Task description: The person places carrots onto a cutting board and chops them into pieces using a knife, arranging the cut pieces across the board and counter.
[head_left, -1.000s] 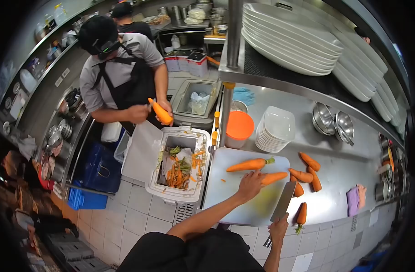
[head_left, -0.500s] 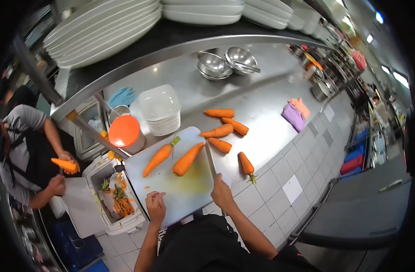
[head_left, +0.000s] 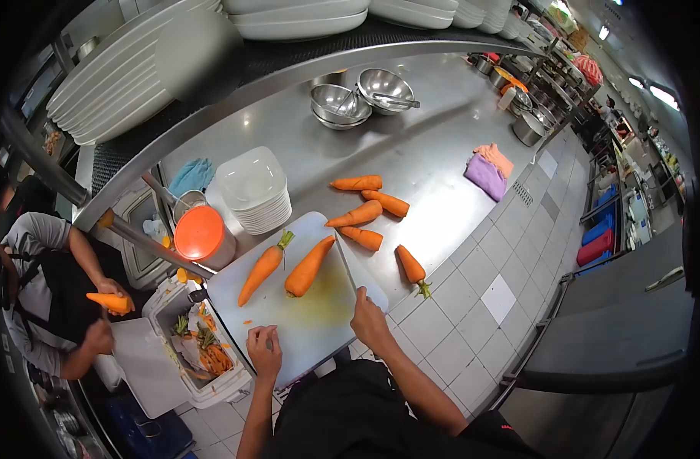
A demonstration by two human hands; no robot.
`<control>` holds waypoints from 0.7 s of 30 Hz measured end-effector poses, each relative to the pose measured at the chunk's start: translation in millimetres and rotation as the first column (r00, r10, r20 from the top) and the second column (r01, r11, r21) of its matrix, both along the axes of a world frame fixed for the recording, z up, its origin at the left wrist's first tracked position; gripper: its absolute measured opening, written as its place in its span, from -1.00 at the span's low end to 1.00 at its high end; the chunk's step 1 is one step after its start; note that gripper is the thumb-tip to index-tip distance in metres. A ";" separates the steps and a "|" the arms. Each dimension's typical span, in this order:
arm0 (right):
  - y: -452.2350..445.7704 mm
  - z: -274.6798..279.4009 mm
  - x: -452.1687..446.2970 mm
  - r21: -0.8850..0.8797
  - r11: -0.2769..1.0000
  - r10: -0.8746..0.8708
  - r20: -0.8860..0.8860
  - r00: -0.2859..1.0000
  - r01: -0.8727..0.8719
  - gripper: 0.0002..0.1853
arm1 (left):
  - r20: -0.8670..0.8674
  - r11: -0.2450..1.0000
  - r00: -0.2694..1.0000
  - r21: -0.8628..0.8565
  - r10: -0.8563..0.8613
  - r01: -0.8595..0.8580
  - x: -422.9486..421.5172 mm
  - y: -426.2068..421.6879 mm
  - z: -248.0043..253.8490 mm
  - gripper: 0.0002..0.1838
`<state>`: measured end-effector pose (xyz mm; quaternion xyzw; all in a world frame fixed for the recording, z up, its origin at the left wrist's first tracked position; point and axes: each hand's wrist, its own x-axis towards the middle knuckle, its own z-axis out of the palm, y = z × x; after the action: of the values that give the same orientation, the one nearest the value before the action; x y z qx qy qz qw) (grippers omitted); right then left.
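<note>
My right hand (head_left: 371, 320) is wrapped round the handle of a knife (head_left: 350, 269). The blade points away from me along the right side of the cutting board (head_left: 308, 352). At the board's near left edge rests my left hand (head_left: 264, 353), fingers loosely bent and holding nothing. On the board lie a carrot with a green stub (head_left: 261, 276) and a thick carrot without leaves (head_left: 310, 268), close to the blade. A small orange scrap (head_left: 247, 322) is near my left hand. Several more carrots (head_left: 386, 203) lie on the steel counter beyond, including a carrot with a green top (head_left: 411, 265) near the edge.
Left of the board stand a bin of peelings (head_left: 231, 376), an orange-lidded tub (head_left: 200, 233) and stacked white dishes (head_left: 254, 180). Another person's hand (head_left: 119, 294) holds a carrot. Steel bowls (head_left: 341, 105) and folded cloths (head_left: 486, 174) sit farther back, below a plate shelf (head_left: 304, 69).
The view has shifted slightly, so most things sit a little further left. My hands, the knife and the carrots keep nearly the same arrangement. The other person's lower hand has moved and is blurred.
</note>
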<state>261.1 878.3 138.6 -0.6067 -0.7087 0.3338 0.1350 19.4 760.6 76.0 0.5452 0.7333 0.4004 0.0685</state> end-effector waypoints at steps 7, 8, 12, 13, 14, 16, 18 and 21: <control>-3.4 -2.9 7.6 0.089 0.995 0.052 -0.011 0.999 -0.051 -0.58 | 0.031 0.998 0.998 0.028 0.049 -0.050 -4.4 -2.7 -24.1 -0.91; -2.1 -8.1 11.0 0.063 0.997 0.041 -0.010 0.999 -0.041 -0.54 | 0.010 0.998 0.999 0.048 0.043 -0.044 -4.8 -3.3 -27.9 -0.91; 1.9 -0.4 0.7 -0.016 0.999 0.032 0.060 0.998 -0.031 -0.52 | 0.023 0.996 0.999 0.076 0.035 -0.037 -6.9 -5.0 -10.1 -0.88; 2.9 -3.7 1.1 0.017 0.999 0.049 0.072 0.996 -0.050 -0.54 | 0.030 0.996 0.999 0.074 0.043 -0.045 -8.2 -5.3 -7.6 -0.88; 2.3 -5.3 2.1 0.023 0.995 0.094 0.064 0.994 -0.095 -0.54 | 0.040 0.996 0.998 0.075 0.037 -0.040 -7.6 -5.0 -6.9 -0.88; 3.4 -3.5 3.5 0.066 0.994 0.089 0.020 0.996 -0.091 -0.58 | 0.048 0.994 0.997 0.083 0.065 -0.069 -7.2 -5.5 -7.5 -0.88; 3.3 -3.0 2.9 0.069 0.994 0.081 0.036 0.996 -0.084 -0.60 | 0.045 0.994 0.998 0.095 0.049 -0.053 -7.5 -6.3 -7.2 -0.90; 7.4 -3.8 7.8 0.063 0.995 0.078 0.025 0.997 -0.080 -0.67 | 0.054 0.994 0.997 0.093 0.049 -0.054 -7.1 -7.0 -7.4 -0.90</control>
<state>268.8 885.7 134.9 -0.5773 -0.7439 0.3093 0.1331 12.4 753.5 68.6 0.5182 0.7254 0.4501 0.0513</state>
